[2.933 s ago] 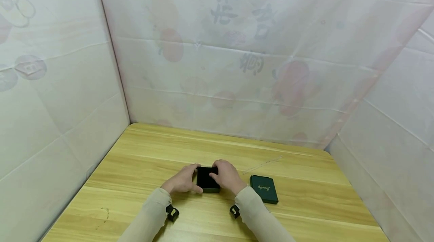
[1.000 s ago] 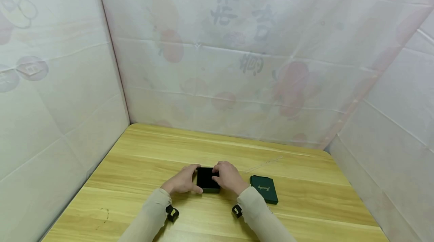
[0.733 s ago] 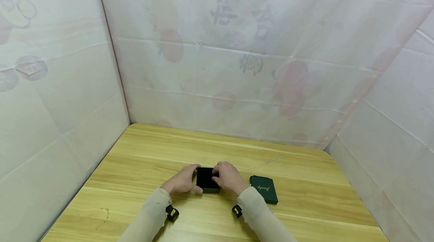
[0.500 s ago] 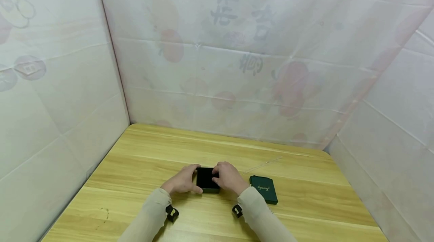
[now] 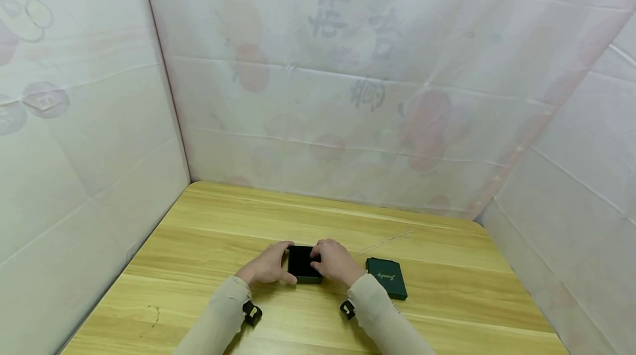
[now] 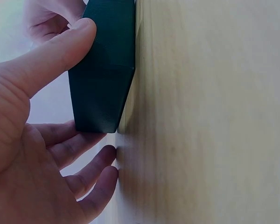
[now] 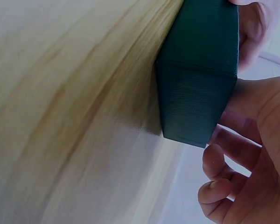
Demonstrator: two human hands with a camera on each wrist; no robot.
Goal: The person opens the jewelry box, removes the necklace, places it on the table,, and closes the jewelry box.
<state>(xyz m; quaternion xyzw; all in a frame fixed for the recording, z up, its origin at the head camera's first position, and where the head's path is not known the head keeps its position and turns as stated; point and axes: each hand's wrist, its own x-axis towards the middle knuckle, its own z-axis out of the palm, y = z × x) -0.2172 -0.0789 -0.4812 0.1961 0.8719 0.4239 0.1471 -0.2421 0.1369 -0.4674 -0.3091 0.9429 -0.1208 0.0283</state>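
A small dark-green jewelry box base [image 5: 305, 279] with a black inside sits open on the table. My left hand [image 5: 266, 264] grips its left side, thumb at the near wall and fingers at the far corner. In the left wrist view the thumb [image 6: 67, 49] lies along the green wall. My right hand [image 5: 338, 261] bends over the right rim, with thumb and forefinger tips over the black inside. In the right wrist view its other fingers [image 7: 219, 193] curl loosely beside the box wall. I cannot tell whether the right fingertips pinch anything.
Right of the right hand lies the green box lid [image 5: 387, 277] with gold lettering. A thin pale chain [image 5: 385, 243] is stretched out behind it. The wooden table [image 5: 208, 228] is bounded by printed cloth walls [image 5: 298, 106], and dark marks [image 5: 155, 316] show at its left front.
Since the oldest frame, my right hand has shifted slightly right and its thumb has drawn back toward the right rim. The left hand and box stay put; the last second shows almost no motion.
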